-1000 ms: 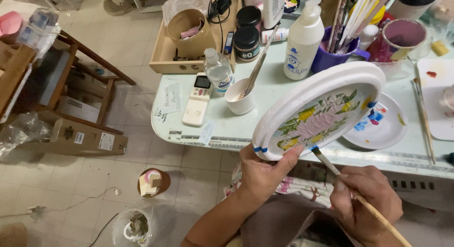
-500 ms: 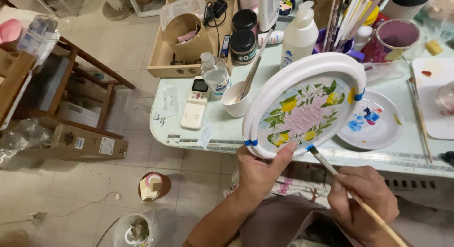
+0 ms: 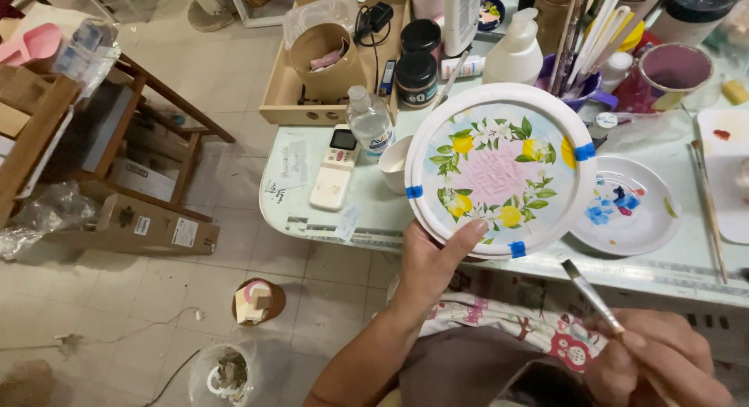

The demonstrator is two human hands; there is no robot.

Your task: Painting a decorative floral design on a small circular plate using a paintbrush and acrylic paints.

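The left hand [image 3: 437, 270] grips the plate [image 3: 501, 168] from below, thumb pressed on the rim at the plate's 7 o'clock, fingers hidden behind it. The plate is held up above the table [image 3: 312, 212] edge, face tilted toward the camera. It is round and white-rimmed, with a pale blue centre, a pink patch in the middle, and a ring of yellow lemons, green leaves and small white flowers. Blue tape bits sit on the rim at about 3, 6 and 9 o'clock.

The right hand [image 3: 659, 368] is closed around a brush [image 3: 593, 296], at 5 o'clock from the plate and clear of it. The brush tip points up-left toward the plate's lower rim without touching.

At 3 o'clock from the plate a palette [image 3: 647, 228] lies on the table, with blue, red and yellow-green dabs; the plate overlaps its left edge in view. At 9 o'clock a small white cup [image 3: 394, 164] stands partly behind the plate, and beyond it a clear bottle [image 3: 368, 122] and a white remote [image 3: 334, 168]. At 12 o'clock stands a white pump bottle [image 3: 515, 56], with two black-lidded jars [image 3: 416, 78] to its left. At 10 o'clock a wooden tray [image 3: 281, 95] holds a cardboard tub [image 3: 324, 60]. At 1 o'clock a cup of brushes [image 3: 585, 33], then a mug [image 3: 672, 73] of purplish water
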